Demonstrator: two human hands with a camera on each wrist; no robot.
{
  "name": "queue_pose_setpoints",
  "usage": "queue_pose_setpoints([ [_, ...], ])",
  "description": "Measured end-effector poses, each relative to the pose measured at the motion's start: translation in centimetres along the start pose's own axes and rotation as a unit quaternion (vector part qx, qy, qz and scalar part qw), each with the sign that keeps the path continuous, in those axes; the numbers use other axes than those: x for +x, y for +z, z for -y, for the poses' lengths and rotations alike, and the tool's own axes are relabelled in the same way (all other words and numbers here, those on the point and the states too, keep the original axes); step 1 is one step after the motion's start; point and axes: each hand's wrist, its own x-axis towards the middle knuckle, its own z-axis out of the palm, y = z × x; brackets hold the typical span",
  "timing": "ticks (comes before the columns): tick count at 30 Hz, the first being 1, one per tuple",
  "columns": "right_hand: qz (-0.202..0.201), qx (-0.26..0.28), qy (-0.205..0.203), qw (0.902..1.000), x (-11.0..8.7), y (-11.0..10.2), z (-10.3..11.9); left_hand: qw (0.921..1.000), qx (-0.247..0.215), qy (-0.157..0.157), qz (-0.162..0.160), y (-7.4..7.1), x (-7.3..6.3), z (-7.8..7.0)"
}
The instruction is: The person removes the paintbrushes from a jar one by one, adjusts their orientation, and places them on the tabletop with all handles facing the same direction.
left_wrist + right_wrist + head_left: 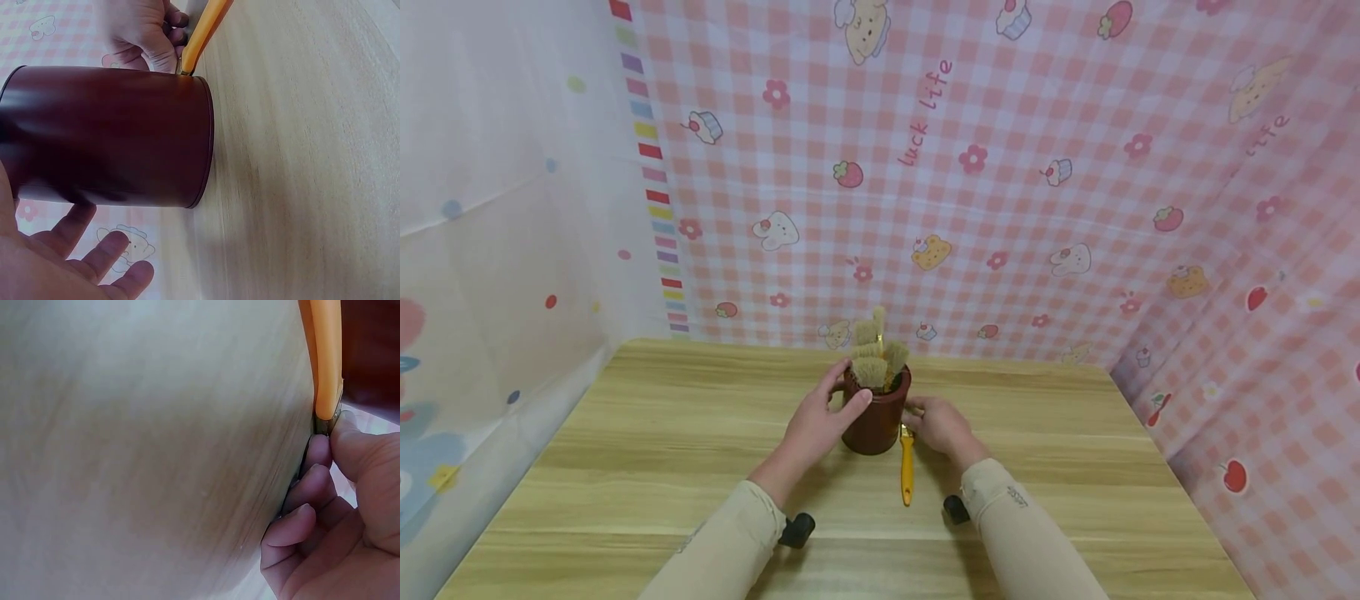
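A dark red-brown cylindrical pot stands upright on the table, with several pale-bristled paintbrushes rising out of it. My left hand holds the pot's left side near the top, thumb over the front rim. In the left wrist view its other fingers spread along the pot's far side. Right of the pot, my right hand pinches a paintbrush at its metal ferrule between thumb and fingertips. This brush's yellow-orange handle points toward me, low over the wood; its bristles are hidden by the hand.
The wood-grain table ends at the back against a pink checked cloth. A pale cloth hangs on the left, and more patterned cloth on the right. Black camera mounts sit under both wrists.
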Motion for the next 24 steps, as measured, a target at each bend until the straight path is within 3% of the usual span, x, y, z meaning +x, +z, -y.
queue_pose_setpoints([
  [24,0.000,-0.008,0.006,1.0000,-0.05,0.27,-0.16,0.9999,-0.010,0.009,-0.004,0.29,-0.05,0.32],
])
